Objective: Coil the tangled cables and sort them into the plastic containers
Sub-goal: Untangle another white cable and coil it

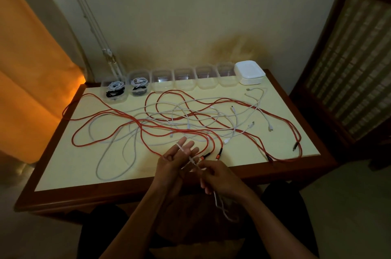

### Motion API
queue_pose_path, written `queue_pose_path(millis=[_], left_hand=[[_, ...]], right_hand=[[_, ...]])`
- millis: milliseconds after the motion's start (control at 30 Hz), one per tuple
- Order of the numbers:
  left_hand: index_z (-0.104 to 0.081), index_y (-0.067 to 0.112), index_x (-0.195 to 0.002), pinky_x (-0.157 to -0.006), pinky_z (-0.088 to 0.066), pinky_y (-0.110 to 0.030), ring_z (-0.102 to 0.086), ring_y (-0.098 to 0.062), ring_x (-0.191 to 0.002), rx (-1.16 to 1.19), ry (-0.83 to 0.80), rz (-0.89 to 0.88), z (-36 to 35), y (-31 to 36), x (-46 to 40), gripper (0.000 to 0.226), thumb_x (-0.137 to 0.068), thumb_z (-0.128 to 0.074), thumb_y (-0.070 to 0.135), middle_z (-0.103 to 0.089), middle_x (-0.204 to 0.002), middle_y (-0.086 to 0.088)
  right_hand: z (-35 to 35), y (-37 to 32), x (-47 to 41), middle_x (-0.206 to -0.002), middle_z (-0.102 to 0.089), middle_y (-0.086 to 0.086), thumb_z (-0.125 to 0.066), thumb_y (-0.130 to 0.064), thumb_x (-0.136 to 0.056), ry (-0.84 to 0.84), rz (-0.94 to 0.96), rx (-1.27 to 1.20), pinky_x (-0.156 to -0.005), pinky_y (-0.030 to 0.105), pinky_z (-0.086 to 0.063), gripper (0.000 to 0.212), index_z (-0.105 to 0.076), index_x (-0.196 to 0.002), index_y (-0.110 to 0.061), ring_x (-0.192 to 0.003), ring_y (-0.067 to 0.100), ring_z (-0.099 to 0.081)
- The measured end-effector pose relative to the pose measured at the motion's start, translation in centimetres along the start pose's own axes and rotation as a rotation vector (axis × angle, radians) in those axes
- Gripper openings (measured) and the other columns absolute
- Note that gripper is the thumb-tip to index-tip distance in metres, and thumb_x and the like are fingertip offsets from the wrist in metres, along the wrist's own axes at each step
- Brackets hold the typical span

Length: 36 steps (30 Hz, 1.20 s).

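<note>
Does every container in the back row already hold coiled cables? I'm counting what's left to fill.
No: only the two leftmost containers hold coiled cables, while the other four containers look empty.

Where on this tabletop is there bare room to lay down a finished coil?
Bare patches: the near left corner of the table, left of the white cable loop; and the far right corner, between the lid stack and the red cable. The middle is crowded with tangled cables.

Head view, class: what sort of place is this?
Probably a room in a home: a wooden table against a plain wall, an orange curtain left, a wooden chair right.
</note>
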State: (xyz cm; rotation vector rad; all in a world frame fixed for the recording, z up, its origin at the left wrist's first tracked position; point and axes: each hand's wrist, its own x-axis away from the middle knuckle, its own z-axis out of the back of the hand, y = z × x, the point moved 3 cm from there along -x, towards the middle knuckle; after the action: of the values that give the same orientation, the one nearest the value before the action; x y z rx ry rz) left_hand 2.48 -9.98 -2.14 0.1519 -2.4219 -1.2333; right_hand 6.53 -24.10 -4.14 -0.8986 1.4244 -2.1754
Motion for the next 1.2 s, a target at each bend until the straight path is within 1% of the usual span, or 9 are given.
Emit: queue_pose_path(millis=[167, 233, 333, 433, 533, 700, 833, 933, 1200], left_hand=[[-0.057, 0.012, -0.128, -0.088, -0.055, -0.036, -0.062, -0.013, -0.111, -0.25, 0.503, -0.249, 3.3, 1.7, -1.4, 0.043, -0.086, -0.067, 0.006, -0.057, -0.137, -0.003], [-0.063, 0.015, -0.12, -0.089, -0.054, -0.033, -0.06, 0.001, -0.1, -0.499, 0.54, -0.331, 3.9, 2.1, -1.5, 0.031, -0.09, -0.065, 0.008, -0.059, -0.134, 0.002], [-0.068, 0.017, -0.112, -0.077, -0.056, -0.021, -0.065, 0.005, -0.088, -0.762, 0.278, -0.383, 3.6, 1.8, -1.3, 0.024, -0.09, -0.064, 0.007, -0.066, -0.107, 0.019], [-0.069, 0.013, -0.111, -0.067, -0.055, -0.021, -0.071, -0.01, -0.081, -0.815, -0.08, -0.273, 2.8, 1.3, -0.8, 0.023, -0.089, -0.063, 0.008, -0.075, -0.093, 0.001], [-0.069, 0.011, -0.109, -0.071, -0.053, -0.025, -0.068, -0.018, -0.078, -0.7, -0.246, -0.109, 2.2, 1.0, -0.3, 0.024, -0.095, -0.052, 0.003, -0.071, -0.08, -0.005], [-0.067, 0.007, -0.114, -0.063, -0.042, -0.026, -0.052, -0.015, -0.063, -0.399, -0.225, 0.087, 1.5, 0.2, 0.0, 0.037, -0.095, -0.038, -0.006, -0.056, -0.068, -0.005], [-0.068, 0.003, -0.111, -0.065, -0.039, -0.03, -0.047, -0.017, -0.062, -0.291, -0.206, 0.139, 1.2, -0.1, 0.4, 0.035, -0.102, -0.035, 0.008, -0.052, -0.067, -0.006], [-0.066, 0.002, -0.111, -0.067, -0.038, -0.03, -0.047, -0.015, -0.062, -0.323, -0.219, 0.139, 1.0, 0.0, 0.7, 0.041, -0.105, -0.032, 0.022, -0.052, -0.067, -0.004], [-0.056, 0.002, -0.086, -0.064, -0.048, -0.026, -0.057, -0.018, -0.067, -0.364, -0.289, 0.098, 1.1, 1.1, 1.6, 0.027, -0.102, -0.036, 0.012, -0.052, -0.069, -0.008]], right_hand=[[0.2, -0.9, 0.4, -0.079, -0.062, -0.001, -0.051, -0.024, -0.101, -0.23, -0.11, 0.218, -0.059, 0.02, -0.048, 0.024, -0.057, -0.123, -0.016, -0.062, 0.006, -0.059], [0.2, -2.1, 0.3, -0.076, -0.06, -0.003, -0.051, -0.026, -0.101, -0.221, -0.061, 0.282, -0.057, 0.019, -0.045, 0.023, -0.062, -0.116, -0.011, -0.059, 0.003, -0.055], [0.3, -4.7, -0.1, -0.067, -0.057, -0.008, -0.053, -0.023, -0.101, -0.143, 0.077, 0.236, -0.055, 0.018, -0.043, 0.02, -0.067, -0.104, -0.009, -0.056, 0.002, -0.053], [1.0, -6.4, -0.9, -0.058, -0.057, -0.015, -0.051, -0.018, -0.101, 0.053, 0.22, 0.186, -0.058, 0.018, -0.042, 0.023, -0.07, -0.095, -0.007, -0.055, -0.001, -0.052], [1.6, -6.8, -1.8, -0.061, -0.061, -0.025, -0.052, -0.016, -0.099, 0.189, 0.262, 0.178, -0.062, 0.011, -0.041, 0.023, -0.074, -0.096, -0.007, -0.065, -0.007, -0.057], [1.7, -6.1, -2.5, -0.074, -0.061, -0.017, -0.054, -0.018, -0.099, 0.278, 0.26, 0.195, -0.066, 0.016, -0.043, 0.021, -0.074, -0.097, -0.011, -0.073, 0.0, -0.059], [1.9, -5.6, -2.5, -0.077, -0.062, -0.019, -0.055, -0.017, -0.099, 0.29, 0.269, 0.207, -0.071, 0.019, -0.051, 0.02, -0.074, -0.099, -0.011, -0.079, 0.002, -0.063], [2.2, -5.3, -2.5, -0.078, -0.063, -0.017, -0.056, -0.016, -0.098, 0.302, 0.272, 0.233, -0.067, 0.015, -0.046, 0.019, -0.075, -0.098, -0.011, -0.076, 0.0, -0.061], [1.9, -4.8, -2.7, -0.082, -0.071, -0.008, -0.065, -0.02, -0.093, 0.281, 0.282, 0.138, -0.07, 0.021, -0.053, 0.01, -0.075, -0.092, -0.016, -0.078, 0.003, -0.065]])
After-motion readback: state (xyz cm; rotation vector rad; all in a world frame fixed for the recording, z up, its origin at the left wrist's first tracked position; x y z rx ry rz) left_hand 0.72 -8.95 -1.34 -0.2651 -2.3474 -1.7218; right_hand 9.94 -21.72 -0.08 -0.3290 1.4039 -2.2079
